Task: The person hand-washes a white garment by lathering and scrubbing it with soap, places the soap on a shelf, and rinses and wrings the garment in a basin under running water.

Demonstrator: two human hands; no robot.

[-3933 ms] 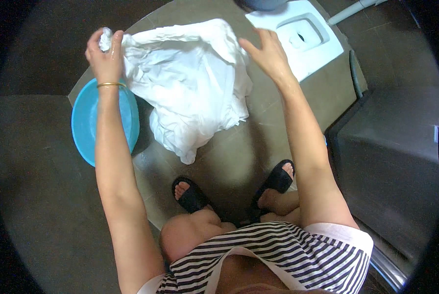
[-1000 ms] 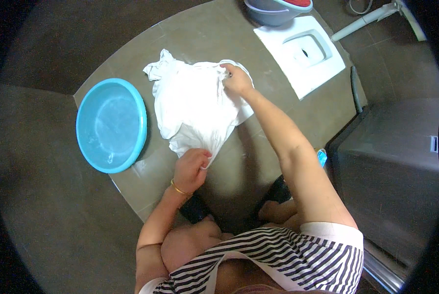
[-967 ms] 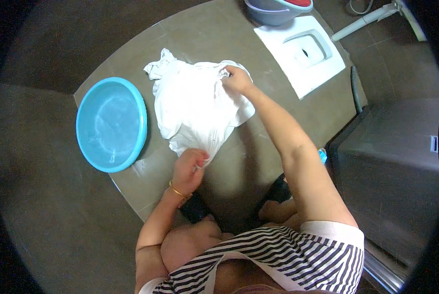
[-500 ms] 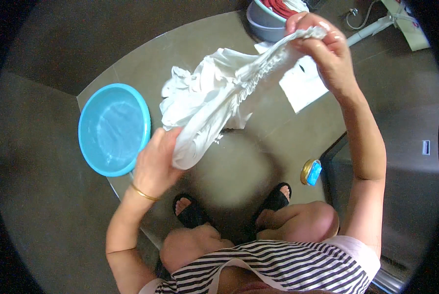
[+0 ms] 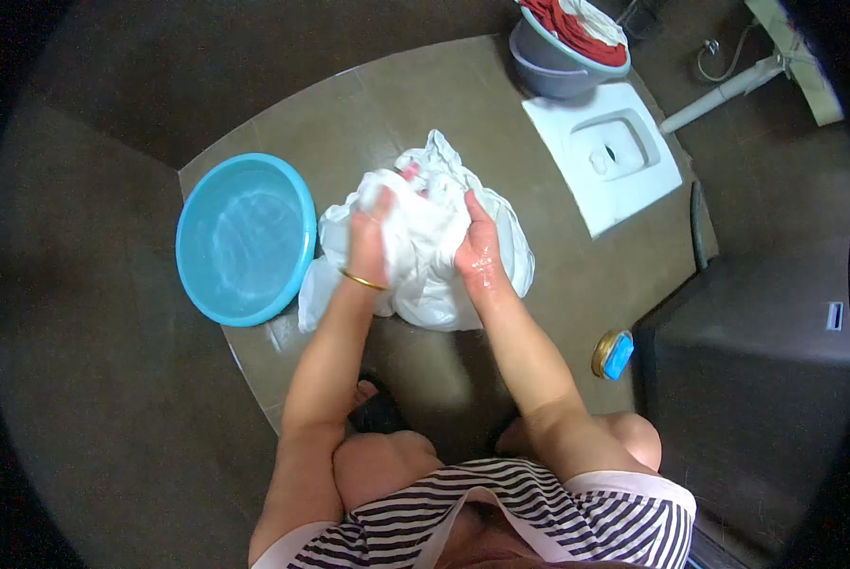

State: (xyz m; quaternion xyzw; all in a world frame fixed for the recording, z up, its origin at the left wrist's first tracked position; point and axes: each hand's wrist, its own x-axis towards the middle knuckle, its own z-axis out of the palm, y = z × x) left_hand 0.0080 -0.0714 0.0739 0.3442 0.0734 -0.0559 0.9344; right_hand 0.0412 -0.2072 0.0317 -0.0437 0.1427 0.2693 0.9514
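Note:
A large wet white cloth (image 5: 449,299) lies bunched on the floor in front of me, its upper folds lifted between my hands. My left hand (image 5: 368,245), with a gold bangle at the wrist, grips the left side of the bunch and is blurred by motion. On the other side my right hand (image 5: 479,248) holds the cloth, thumb on top and the other fingers hidden in the folds. Small pinkish patches show among the far folds; I cannot tell what they are. Left of the cloth stands a light blue basin (image 5: 308,242).
At the far right a white squat toilet (image 5: 582,204) is set in the floor. Behind it a grey-purple tub (image 5: 548,82) carries a basin of red and white laundry (image 5: 577,33). A blue soap bar (image 5: 619,358) sits in a round gold-coloured dish at the right, beside a dark panel (image 5: 729,360).
The cloth was stretched diagonally in the air between my spread hands. Both hands have come together and lowered, and the cloth is now gathered on the floor. The view has shifted slightly.

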